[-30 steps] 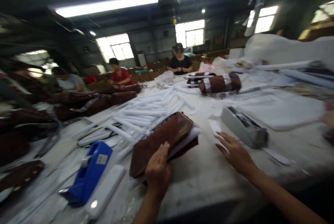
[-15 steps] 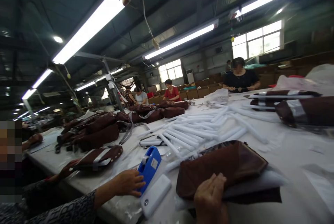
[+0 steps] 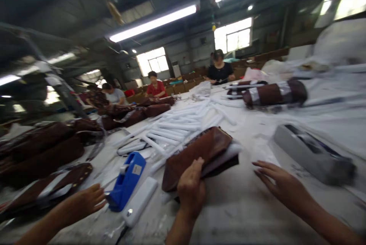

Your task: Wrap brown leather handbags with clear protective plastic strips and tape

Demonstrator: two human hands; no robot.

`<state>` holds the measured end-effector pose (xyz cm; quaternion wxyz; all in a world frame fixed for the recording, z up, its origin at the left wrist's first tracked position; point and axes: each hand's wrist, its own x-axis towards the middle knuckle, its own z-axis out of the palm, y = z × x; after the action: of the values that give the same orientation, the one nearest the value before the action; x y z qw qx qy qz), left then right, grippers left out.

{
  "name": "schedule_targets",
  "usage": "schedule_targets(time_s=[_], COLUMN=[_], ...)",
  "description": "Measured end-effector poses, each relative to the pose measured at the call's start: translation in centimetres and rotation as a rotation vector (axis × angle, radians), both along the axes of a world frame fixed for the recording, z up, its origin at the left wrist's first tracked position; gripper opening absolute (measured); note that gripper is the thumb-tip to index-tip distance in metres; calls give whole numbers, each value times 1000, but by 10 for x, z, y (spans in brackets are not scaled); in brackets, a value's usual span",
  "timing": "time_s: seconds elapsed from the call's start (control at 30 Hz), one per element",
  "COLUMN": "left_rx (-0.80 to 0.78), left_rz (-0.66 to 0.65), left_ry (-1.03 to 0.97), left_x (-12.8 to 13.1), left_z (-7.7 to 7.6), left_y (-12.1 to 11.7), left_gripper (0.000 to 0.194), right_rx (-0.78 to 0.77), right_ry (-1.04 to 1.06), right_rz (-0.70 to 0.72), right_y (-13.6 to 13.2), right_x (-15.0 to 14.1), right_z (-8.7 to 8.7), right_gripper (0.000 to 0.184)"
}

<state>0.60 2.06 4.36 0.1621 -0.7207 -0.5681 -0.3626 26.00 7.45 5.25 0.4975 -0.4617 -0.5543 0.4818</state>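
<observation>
My left hand is on a brown leather bag in the middle of the table, its fingers bent against the near side. White padding and a dark flap stick out from the bag's right end. To the right, my right hand is open, fingers stretched out and holding nothing. It is nearest to a grey tape dispenser, with a gap between them. Left of the bag lie a white power bank-like device with a dark cable and a blue tape dispenser.
A co-worker's hand is beside the blue dispenser, near another taped brown bag. White foam tubes are heaped behind my bag. Wrapped brown bags lie at the back right, more at left. Several people sit farther back.
My view has swung right, bringing my right hand and the grey tape dispenser into sight. My left hand remains on the brown bag. The co-worker's hand has shifted off the blue dispenser's near side.
</observation>
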Motion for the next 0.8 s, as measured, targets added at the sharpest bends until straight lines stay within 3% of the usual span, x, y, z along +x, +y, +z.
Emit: schedule_targets(time_s=[0.07,0.13,0.2,0.27,0.33,0.47,0.53,0.6,0.67,0.8], left_rx=[40,41,37,36,48,75,66,57,58,68], left_rz=[-14,-12,-10,0,14,33,33,30,27,23], left_ry=[-32,-38,-35,-30,-30,-53,-63,-72,-82,-85], left_x=[-1,-2,-4,-4,-4,-4,-6,-7,-9,-9], left_z=[3,6,8,9,10,12,11,10,8,8], left_y=[-1,2,3,3,2,3,3,4,3,2], left_gripper=[72,69,67,65,63,63,64,66,67,67], right_rx=[59,64,28,-20,-4,176,160,105,113,258], right_ry=[-244,-417,-487,-505,-514,-583,-719,-854,-894,-768], right_rz=[47,265,488,589,459,-131,-217,-131,42,395], right_y=[-30,-57,-74,-78,-70,-32,-17,-11,-12,-11], right_x=[25,31,28,25,25,28,25,18,8,-6], right_z=[0,6,12,15,12,-13,-31,-45,-52,-45], right_gripper=[11,16,22,27,34,42,61,73,75,65])
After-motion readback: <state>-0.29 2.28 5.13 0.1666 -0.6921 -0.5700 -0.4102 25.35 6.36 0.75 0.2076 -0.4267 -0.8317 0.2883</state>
